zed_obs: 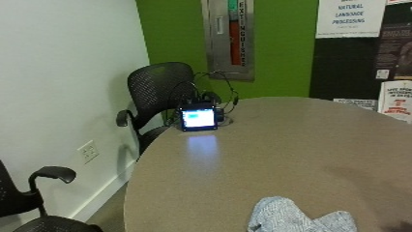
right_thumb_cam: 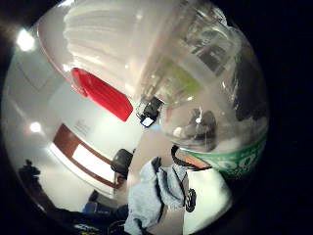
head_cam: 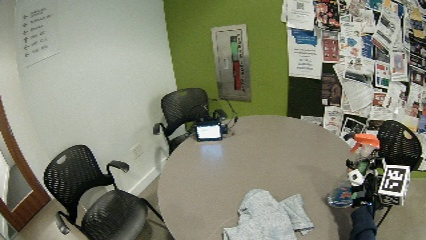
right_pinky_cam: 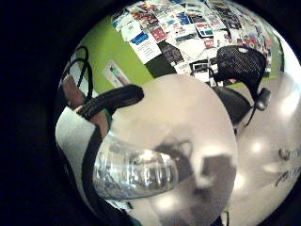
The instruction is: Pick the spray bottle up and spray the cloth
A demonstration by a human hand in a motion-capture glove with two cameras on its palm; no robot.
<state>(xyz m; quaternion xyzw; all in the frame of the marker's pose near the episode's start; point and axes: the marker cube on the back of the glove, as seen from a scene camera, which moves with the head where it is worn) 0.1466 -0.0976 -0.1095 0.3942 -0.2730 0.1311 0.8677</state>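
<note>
Outside view: round grey table [zed_obs: 277, 150], crumpled grey-blue cloth [zed_obs: 299, 217] at near edge, small lit screen [zed_obs: 198, 118] with cables at far edge. Neither hand nor bottle in shot. Readable on wall: "EXTINGUISHER" running down the cabinet [zed_obs: 228, 38], "NATURAL LANGUAGE PROCESSING" on a white poster [zed_obs: 351, 17].

Wide outside view: spray bottle [head_cam: 353, 172], clear with orange trigger head, at the table's right edge, well apart from cloth [head_cam: 266, 217]. Gloved right hand [head_cam: 365, 187] against bottle's lower body. Base at or just above tabletop; cannot tell which.

Little-finger palm view: clear bottle body [right_pinky_cam: 134, 172] lying close across palm, black strap and a fingertip curled over it.

Thumb palm view: bottle shoulder, white collar and red-orange trigger [right_thumb_cam: 102, 93] filling frame; green label band [right_thumb_cam: 234, 159], lettering not legible; cloth [right_thumb_cam: 151, 193] on table beyond.

Judgement: fingers wrapped round bottle, pick-up step in hand. Next: carry across toward cloth, aim nozzle, reach trigger.
</note>
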